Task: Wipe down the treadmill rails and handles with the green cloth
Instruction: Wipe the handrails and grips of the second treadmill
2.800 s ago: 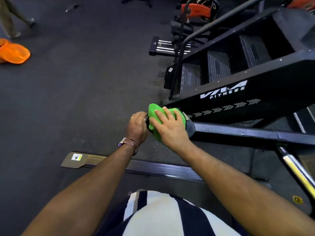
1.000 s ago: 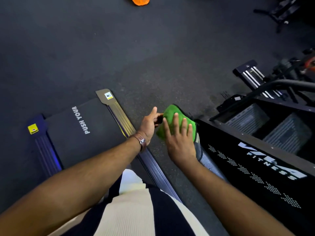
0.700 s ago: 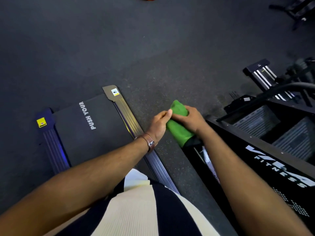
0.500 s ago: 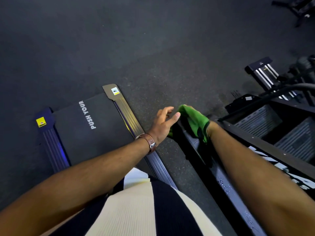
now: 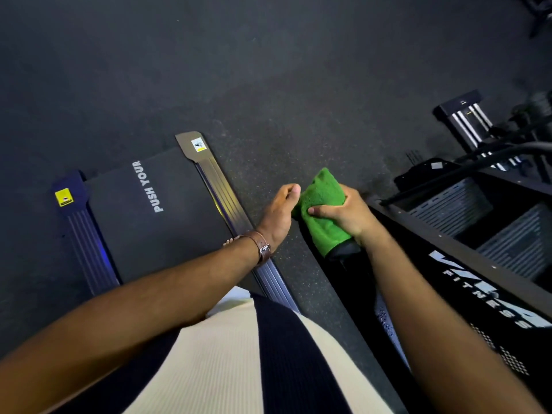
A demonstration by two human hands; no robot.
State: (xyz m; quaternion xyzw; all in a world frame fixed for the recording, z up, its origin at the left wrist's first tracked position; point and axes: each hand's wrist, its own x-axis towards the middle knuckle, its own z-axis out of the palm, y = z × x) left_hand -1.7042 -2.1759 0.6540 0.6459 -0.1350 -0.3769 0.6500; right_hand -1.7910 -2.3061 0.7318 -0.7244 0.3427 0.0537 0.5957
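I am looking down over a striped shirt (image 5: pixel 239 360) at both arms reaching forward. The right grip (image 5: pixel 343 213) is curling tightly around the green cloth (image 5: pixel 324 204), wrapping it over the far end of a dark handle rail (image 5: pixel 346 273) that is running back toward me along the right forearm. The cloth is bunching up, with its top corner sticking out past the fingers.

The left grip (image 5: pixel 280 207) is sitting just beside it with its fingers curled and the thumb tip touching the cloth's left edge. I cannot tell whether it is pinching the fabric. A brown-strapped watch (image 5: pixel 263 246) is showing on that wrist.

The treadmill belt (image 5: pixel 161 210), printed "PUSH YOUR", is lying on the dark floor (image 5: pixel 268 85) to the left. A black stair machine (image 5: pixel 478 279) is standing at the right.
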